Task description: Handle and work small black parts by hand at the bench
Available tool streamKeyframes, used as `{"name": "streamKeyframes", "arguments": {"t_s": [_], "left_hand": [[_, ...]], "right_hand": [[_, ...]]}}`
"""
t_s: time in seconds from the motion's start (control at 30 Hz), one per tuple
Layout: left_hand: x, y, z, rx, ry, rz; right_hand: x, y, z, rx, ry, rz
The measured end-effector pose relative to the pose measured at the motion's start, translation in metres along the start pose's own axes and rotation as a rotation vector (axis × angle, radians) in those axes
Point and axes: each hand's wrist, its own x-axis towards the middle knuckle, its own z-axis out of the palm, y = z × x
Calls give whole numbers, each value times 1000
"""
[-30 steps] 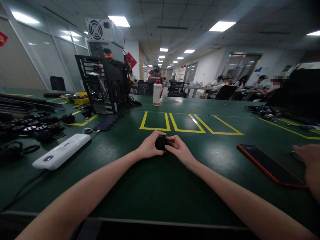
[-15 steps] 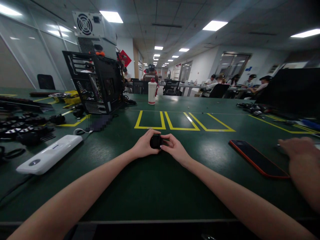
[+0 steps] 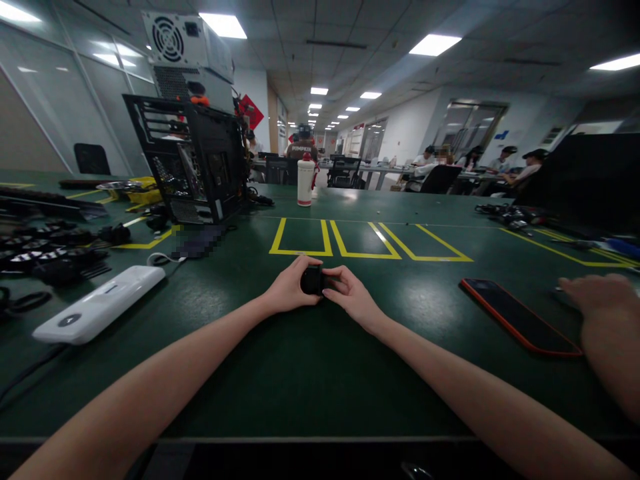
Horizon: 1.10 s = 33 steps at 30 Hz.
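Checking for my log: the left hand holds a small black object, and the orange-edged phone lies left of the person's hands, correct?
No: the head view shows the phone right of both the left hand and right hand. The left hand does hold the small black object.

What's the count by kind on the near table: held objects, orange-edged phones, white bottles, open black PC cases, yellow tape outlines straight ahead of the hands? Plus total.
Small black object between left hand and right hand: 1
Orange-edged phone: 1
White bottle: 1
Open black PC case: 1
Yellow tape outlines: 3
Total: 7
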Motion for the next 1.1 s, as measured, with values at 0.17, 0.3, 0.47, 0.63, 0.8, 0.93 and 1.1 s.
{"name": "streamKeyframes", "arguments": {"t_s": [0.17,0.3,0.47,0.63,0.8,0.93,1.1], "left_hand": [[0,1,0,3,-8,3],[0,1,0,2,-10,7],[-1,-1,1,12,1,19],[-1,-1,0,16,-8,14],[0,-1,1,1,-5,3],[-1,-1,1,-23,-9,-5],[0,-1,1,-32,-4,1]], "right_hand": [[2,2,0,-64,56,-14],[5,5,-2,-70,46,26],[2,2,-2,-37,-16,18],[0,2,0,-31,26,10],[4,5,0,-45,84,11],[5,5,-2,-55,45,33],[1,2,0,-37,8,-24]]}}
